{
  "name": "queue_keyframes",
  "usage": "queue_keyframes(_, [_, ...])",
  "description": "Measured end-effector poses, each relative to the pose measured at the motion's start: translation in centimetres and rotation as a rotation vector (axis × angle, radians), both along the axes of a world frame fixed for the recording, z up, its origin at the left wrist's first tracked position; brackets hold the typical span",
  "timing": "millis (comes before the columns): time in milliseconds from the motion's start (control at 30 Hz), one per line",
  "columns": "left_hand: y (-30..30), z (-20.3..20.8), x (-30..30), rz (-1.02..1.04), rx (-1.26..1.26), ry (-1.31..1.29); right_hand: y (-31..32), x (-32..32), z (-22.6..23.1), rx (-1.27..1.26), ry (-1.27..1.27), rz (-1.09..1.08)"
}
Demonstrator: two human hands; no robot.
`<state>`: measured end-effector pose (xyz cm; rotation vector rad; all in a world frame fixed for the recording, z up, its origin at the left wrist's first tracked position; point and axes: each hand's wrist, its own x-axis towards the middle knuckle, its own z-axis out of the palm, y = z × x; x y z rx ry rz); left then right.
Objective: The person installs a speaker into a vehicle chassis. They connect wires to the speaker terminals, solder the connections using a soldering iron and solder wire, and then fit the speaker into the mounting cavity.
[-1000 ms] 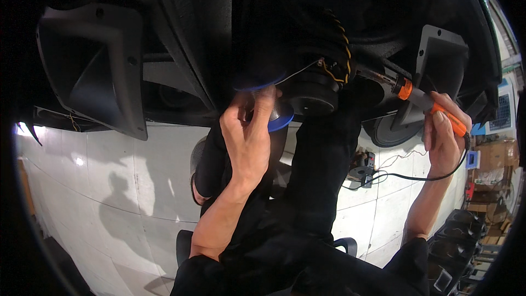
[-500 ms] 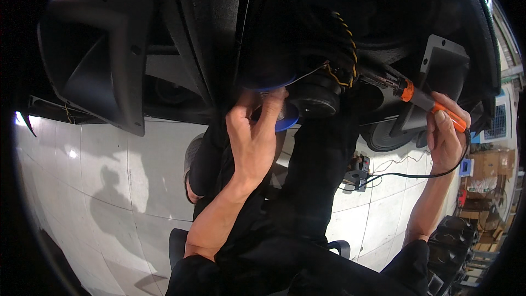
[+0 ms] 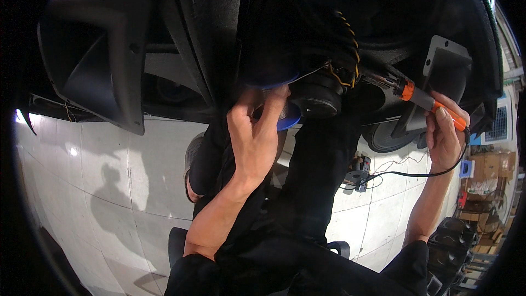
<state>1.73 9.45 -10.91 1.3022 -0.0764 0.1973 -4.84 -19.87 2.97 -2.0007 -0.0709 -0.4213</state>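
My left hand (image 3: 253,137) is closed round a spool of solder wire with blue flanges (image 3: 289,118). From the spool a thin strand of solder (image 3: 312,71) runs up and right to the terminal of a round black speaker driver (image 3: 316,101). A twisted yellow and black wire pair (image 3: 354,44) comes down to that terminal. In my right hand (image 3: 446,134) is an orange-handled soldering iron (image 3: 422,98), pointing left toward the terminal. Its tip is lost in the dark beside the wires, so contact cannot be made out. A black cord (image 3: 416,174) trails from its handle.
Dark cabinet walls (image 3: 192,33) surround the driver. Grey horn pieces stand at left (image 3: 104,60) and right (image 3: 444,77). Below, a small black device (image 3: 360,178) rests on the white tiled floor (image 3: 159,175). Cardboard boxes (image 3: 490,167) are stacked at far right.
The spool has tilted slightly in my left hand, and the solder strand has shifted a little. My right hand and the soldering iron stay almost where they were.
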Motion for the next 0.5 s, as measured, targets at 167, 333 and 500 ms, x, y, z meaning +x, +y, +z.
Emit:
queue_keyframes(167, [0.09,0.16,-0.1,-0.055,-0.038,0.03,0.11,-0.02,-0.05,0.014,0.008,0.0])
queue_keyframes(333, [0.27,0.09,-0.07,-0.061,-0.027,0.057,-0.09,0.11,-0.14,0.008,0.003,0.006])
queue_keyframes(500, [0.42,0.3,-0.11,-0.071,-0.015,0.066,-0.23,0.05,-0.3,0.031,-0.002,0.014])
